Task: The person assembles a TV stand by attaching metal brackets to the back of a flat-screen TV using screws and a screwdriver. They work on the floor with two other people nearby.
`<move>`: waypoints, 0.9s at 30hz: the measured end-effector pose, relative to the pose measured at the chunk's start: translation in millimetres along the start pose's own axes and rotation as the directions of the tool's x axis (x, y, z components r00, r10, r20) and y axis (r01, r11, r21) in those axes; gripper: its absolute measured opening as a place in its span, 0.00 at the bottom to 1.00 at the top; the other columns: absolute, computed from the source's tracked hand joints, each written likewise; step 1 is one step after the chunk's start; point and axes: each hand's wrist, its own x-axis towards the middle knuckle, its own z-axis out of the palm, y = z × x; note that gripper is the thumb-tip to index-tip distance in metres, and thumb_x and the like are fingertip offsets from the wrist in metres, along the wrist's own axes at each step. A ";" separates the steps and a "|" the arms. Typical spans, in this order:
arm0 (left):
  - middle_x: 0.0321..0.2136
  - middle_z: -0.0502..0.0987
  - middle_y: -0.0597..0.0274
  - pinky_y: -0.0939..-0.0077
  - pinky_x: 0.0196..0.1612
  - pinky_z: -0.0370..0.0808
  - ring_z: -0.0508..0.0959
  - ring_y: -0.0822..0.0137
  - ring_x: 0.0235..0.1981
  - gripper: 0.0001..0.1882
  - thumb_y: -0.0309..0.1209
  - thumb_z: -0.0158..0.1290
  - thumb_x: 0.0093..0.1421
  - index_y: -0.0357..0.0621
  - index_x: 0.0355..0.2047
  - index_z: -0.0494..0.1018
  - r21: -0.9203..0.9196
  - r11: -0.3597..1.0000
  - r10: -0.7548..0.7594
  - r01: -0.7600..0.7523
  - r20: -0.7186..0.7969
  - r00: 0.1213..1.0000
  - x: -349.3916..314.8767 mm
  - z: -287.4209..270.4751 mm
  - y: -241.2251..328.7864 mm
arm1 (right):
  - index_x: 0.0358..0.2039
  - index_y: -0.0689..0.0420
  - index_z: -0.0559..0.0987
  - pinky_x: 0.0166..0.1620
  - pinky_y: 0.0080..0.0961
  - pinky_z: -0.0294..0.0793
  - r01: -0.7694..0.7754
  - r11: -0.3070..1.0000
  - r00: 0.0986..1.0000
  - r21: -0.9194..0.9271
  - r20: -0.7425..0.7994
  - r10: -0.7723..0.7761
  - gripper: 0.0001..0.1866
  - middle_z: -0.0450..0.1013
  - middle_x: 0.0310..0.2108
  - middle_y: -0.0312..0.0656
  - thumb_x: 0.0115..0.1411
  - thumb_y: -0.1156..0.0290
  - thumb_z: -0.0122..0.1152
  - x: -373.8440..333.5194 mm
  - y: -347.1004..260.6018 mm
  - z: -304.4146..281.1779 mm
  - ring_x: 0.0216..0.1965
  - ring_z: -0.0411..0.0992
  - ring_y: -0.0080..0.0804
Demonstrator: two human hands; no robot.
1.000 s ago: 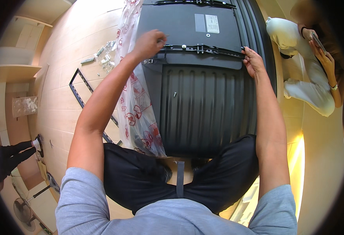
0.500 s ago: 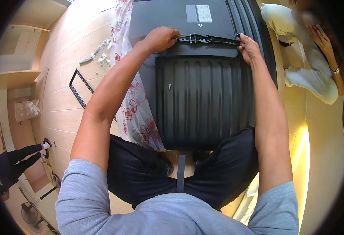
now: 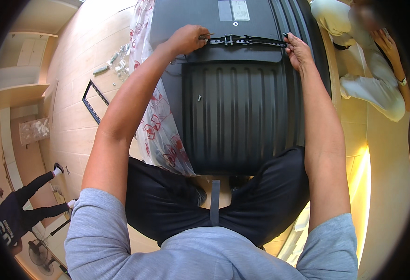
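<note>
A black metal bracket (image 3: 242, 41) with slots and a bolted middle piece lies across the upper part of a large black ribbed panel, which looks like the back of a television (image 3: 233, 121). My left hand (image 3: 189, 39) is closed on the bracket's left end; a thin pointed bit shows at its fingertips. At the other end, my right hand (image 3: 298, 50) has its thumb and fingers pinched on the tip, where a small dark piece shows. A loose screw (image 3: 199, 98) rests on the ribbed area. A white washer (image 3: 235, 24) sits beyond the bracket, below a label (image 3: 240, 10).
Clear plastic wrap with red marks (image 3: 156, 126) hangs along the panel's left side. On the floor to the left are a black metal frame (image 3: 87, 100) and small bags of hardware (image 3: 121, 65). One person (image 3: 373, 98) sits at the right; another (image 3: 16, 205) is far left, near a fan (image 3: 38, 253).
Both hands stay on the bracket, which appears slightly higher in the picture, as does the panel. The person at the far left has shifted, legs now apart.
</note>
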 end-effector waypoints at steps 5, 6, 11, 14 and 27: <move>0.41 0.83 0.47 0.54 0.47 0.77 0.81 0.43 0.43 0.16 0.30 0.60 0.58 0.41 0.47 0.80 -0.006 1.000 -0.005 0.005 -0.014 1.000 -2.9 -6.1 0.6 | 0.47 0.59 0.80 0.30 0.16 0.68 -0.006 1.000 1.000 -0.001 0.027 0.006 0.13 0.78 0.36 0.37 0.67 0.66 0.68 0.0 2.3 4.3 0.28 0.67 0.17; 0.40 0.83 0.46 0.56 0.47 0.77 0.81 0.44 0.43 0.16 0.29 0.61 0.58 0.41 0.47 0.80 0.014 1.000 0.003 -0.003 -0.012 1.000 -4.0 -7.4 1.0 | 0.47 0.59 0.80 0.30 0.16 0.69 -0.006 1.000 0.999 0.001 0.034 0.006 0.13 0.78 0.36 0.37 0.67 0.66 0.68 0.3 3.3 6.5 0.27 0.67 0.17; 0.39 0.82 0.44 0.59 0.47 0.77 0.82 0.45 0.42 0.16 0.29 0.62 0.58 0.39 0.46 0.81 0.024 1.000 -0.015 0.016 -0.026 1.000 -8.9 -12.9 -1.1 | 0.46 0.58 0.79 0.29 0.16 0.68 -0.017 1.000 0.999 0.009 0.035 0.016 0.12 0.78 0.36 0.36 0.67 0.65 0.68 0.3 4.1 8.2 0.25 0.66 0.16; 0.38 0.83 0.44 0.59 0.46 0.77 0.82 0.45 0.41 0.16 0.30 0.64 0.58 0.39 0.45 0.81 0.046 0.999 -0.007 0.008 -0.030 1.000 -10.1 -13.9 -2.8 | 0.45 0.58 0.79 0.29 0.16 0.68 -0.021 1.000 0.999 0.013 0.042 0.021 0.12 0.78 0.36 0.35 0.68 0.65 0.68 0.7 4.0 7.5 0.24 0.65 0.15; 0.35 0.83 0.46 0.61 0.45 0.77 0.83 0.47 0.38 0.15 0.32 0.63 0.58 0.39 0.44 0.80 -0.016 1.000 -0.009 0.009 -0.032 0.999 -1.8 -3.8 2.1 | 0.47 0.56 0.80 0.30 0.16 0.67 -0.032 0.999 0.997 -0.023 0.070 0.034 0.12 0.79 0.36 0.34 0.68 0.66 0.67 -0.8 4.5 8.0 0.24 0.65 0.14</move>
